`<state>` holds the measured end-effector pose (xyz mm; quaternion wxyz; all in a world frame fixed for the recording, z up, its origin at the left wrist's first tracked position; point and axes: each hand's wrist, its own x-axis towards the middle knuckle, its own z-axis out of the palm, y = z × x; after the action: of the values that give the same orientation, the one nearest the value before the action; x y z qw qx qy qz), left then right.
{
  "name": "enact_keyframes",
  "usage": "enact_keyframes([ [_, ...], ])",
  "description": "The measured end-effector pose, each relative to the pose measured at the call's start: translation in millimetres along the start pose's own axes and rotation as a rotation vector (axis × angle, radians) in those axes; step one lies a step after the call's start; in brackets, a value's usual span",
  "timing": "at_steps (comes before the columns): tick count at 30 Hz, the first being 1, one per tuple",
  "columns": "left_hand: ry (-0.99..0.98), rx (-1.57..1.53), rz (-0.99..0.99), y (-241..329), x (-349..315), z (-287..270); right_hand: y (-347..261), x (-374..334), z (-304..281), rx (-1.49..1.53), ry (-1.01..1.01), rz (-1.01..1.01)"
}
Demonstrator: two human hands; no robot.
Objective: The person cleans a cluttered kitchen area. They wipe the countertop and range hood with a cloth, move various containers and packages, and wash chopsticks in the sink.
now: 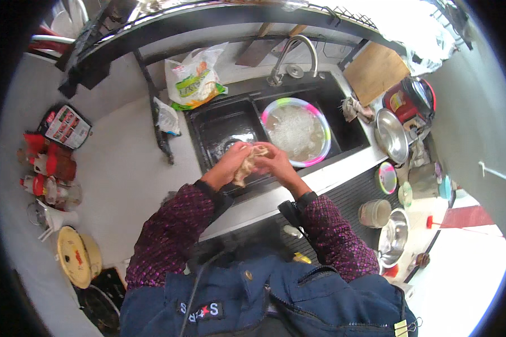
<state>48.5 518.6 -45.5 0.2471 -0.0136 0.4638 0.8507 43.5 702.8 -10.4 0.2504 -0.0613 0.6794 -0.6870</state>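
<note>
A crumpled beige-brown cloth (246, 169) is bunched between my two hands, above the front edge of the black double sink (243, 104). My left hand (229, 162) is closed around its left side, with a fold hanging down below the fingers. My right hand (276, 164) grips the other side, fingers curled in toward it. Just beyond my right hand, a basin (327, 137) with a pink, white and green rim stands in the right bowl, holding foamy, cloudy water. The left bowl looks wet and shiny.
A curved metal faucet (298, 39) rises behind the sink. To the left stand a plastic bag (199, 81) and a dark upright post (154, 112). On the right are a steel pan (392, 136), a wooden board (375, 73) and a red cooker (413, 104). Overhead runs a dark shelf (208, 23).
</note>
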Motion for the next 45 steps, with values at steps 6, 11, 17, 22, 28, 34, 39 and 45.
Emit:
enact_keyframes([
  [6, 0.042, -0.144, 0.065, -51, 117, 35, 16, 60, -160, -0.024, 0.185, 0.239],
  [11, 0.235, -0.275, 0.07, -90, 140, 50, 59, 135, -263, -0.249, 0.155, 0.42],
  [17, 0.35, -0.4, 0.055, -113, 145, 59, 207, 216, -317, -0.57, -0.241, 0.26],
  [22, 0.409, -0.27, 0.082, -163, 196, 80, 245, 236, -316, -0.824, -0.534, 0.15],
  [28, 0.643, 0.062, 0.171, -242, 278, 55, 188, 212, -278, -0.798, -0.681, 0.253],
  [34, 1.086, 0.134, -0.425, -187, 302, 111, 114, 160, -233, -0.266, -0.553, 0.397],
  [39, 0.357, -0.428, 0.233, -181, 259, 82, 61, 120, -219, -0.458, -0.287, -0.015],
  [45, 0.415, -0.423, 0.227, -221, 308, 69, 89, 119, -217, -0.65, -0.221, -0.146],
])
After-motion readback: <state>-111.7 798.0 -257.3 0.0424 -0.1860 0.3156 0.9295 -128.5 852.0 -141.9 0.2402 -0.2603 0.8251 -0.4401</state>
